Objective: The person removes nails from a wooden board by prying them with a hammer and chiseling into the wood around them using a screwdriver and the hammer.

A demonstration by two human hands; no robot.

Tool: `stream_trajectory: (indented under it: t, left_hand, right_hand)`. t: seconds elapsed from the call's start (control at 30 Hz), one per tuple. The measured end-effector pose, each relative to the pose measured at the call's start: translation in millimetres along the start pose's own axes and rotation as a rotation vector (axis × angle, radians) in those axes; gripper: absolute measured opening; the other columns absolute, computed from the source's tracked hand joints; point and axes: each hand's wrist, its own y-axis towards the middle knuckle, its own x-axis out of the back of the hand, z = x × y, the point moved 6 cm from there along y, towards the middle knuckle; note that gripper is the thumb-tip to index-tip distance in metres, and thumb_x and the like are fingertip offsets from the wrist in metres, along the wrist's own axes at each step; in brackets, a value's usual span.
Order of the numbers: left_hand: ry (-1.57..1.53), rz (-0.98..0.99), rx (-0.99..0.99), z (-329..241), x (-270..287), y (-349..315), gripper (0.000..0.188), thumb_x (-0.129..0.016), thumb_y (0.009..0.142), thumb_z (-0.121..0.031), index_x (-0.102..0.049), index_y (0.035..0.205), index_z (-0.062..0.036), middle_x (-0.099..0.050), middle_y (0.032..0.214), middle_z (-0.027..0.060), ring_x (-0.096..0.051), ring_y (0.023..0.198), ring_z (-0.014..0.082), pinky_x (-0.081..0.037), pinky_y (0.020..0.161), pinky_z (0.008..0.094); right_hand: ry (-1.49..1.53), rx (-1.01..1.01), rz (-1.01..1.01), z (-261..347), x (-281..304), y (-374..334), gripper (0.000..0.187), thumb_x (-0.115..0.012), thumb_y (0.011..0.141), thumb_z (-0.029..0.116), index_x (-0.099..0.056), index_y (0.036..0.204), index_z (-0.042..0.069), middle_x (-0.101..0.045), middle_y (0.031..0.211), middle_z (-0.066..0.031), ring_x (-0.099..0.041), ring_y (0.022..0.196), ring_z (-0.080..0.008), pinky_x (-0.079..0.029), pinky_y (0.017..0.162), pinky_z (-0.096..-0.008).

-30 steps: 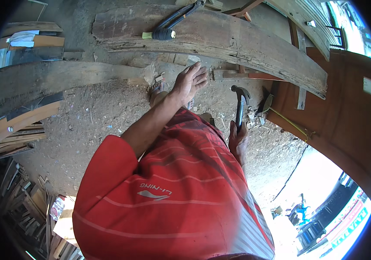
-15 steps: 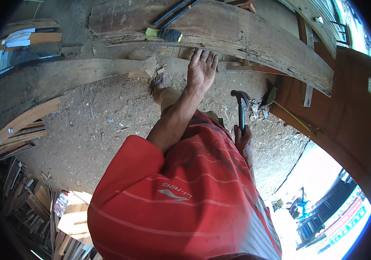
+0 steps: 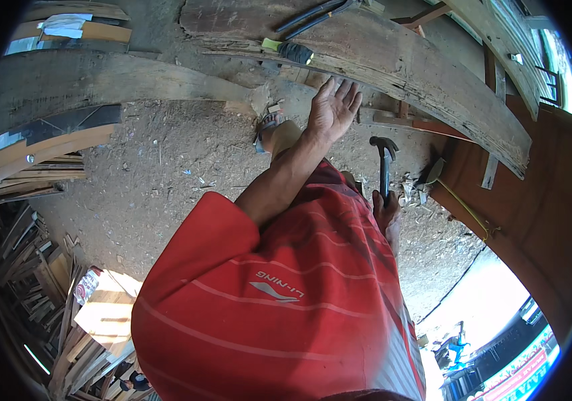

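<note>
My left hand (image 3: 334, 110) is held palm up with its fingers spread, just at the near edge of a weathered wooden plank (image 3: 393, 50). Whether the fingertips touch the plank's underside I cannot tell. Lower and to the right, my right hand (image 3: 386, 208) grips the dark handle of a claw hammer (image 3: 384, 157), whose head points up and away from me. On the plank lie a long two-handled dark tool (image 3: 314, 19), like pincers, and a yellow-green object wrapped in dark material (image 3: 289, 50).
Another long board (image 3: 112, 77) stretches across the far left. Scrap wood (image 3: 45, 267) is heaped at lower left. A brown panel (image 3: 526, 174) stands at right, with a yellow cord-like strip (image 3: 463, 204) beside it. Chips and debris litter the dirt floor (image 3: 159, 180).
The view has swung, so the plank and the tools on it appear farther right. My left hand remains spread near the plank's edge, and my right hand still holds the hammer.
</note>
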Motion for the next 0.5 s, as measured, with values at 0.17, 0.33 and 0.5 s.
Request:
stream_trajectory:
  t: [0.17,0.33,0.5]
  left_hand:
    - [0.168,0.030,0.066,-5.9,-13.0,-15.4,0.038,-0.066,0.100,-0.030,-0.053,0.130,-0.0095,-0.060,0.127,0.0085,-0.060,0.119,0.0233,-0.050,0.103,0.0385]
    - [0.885,-0.175,-0.248,-76.7,-10.4,-58.7,0.028,-0.062,0.103,-0.025,-0.059,0.124,-0.0066,-0.069,0.102,0.0049,-0.064,0.082,0.0095,-0.055,0.073,0.0262]
    - [0.740,-0.406,-0.569,-170.9,-12.6,-46.4,0.036,-0.066,0.100,-0.029,-0.057,0.124,-0.0038,-0.064,0.111,0.0081,-0.062,0.098,0.0140,-0.055,0.089,0.0290]
  right_hand:
    - [0.005,0.048,-0.002,11.3,-4.8,10.4,0.047,-0.068,0.096,0.046,-0.056,0.087,0.001,-0.056,0.070,-0.0249,-0.055,0.064,-0.0466,-0.042,0.057,-0.0502]
    - [0.051,0.145,-0.043,26.2,-7.2,22.9,0.042,-0.070,0.095,0.041,-0.056,0.085,0.003,-0.053,0.066,-0.0190,-0.051,0.056,-0.0349,-0.041,0.055,-0.0463]
    - [0.087,0.223,-0.069,71.0,-2.2,52.8,0.040,-0.070,0.096,0.038,-0.055,0.083,0.003,-0.051,0.063,-0.0151,-0.048,0.054,-0.0274,-0.038,0.052,-0.0398]
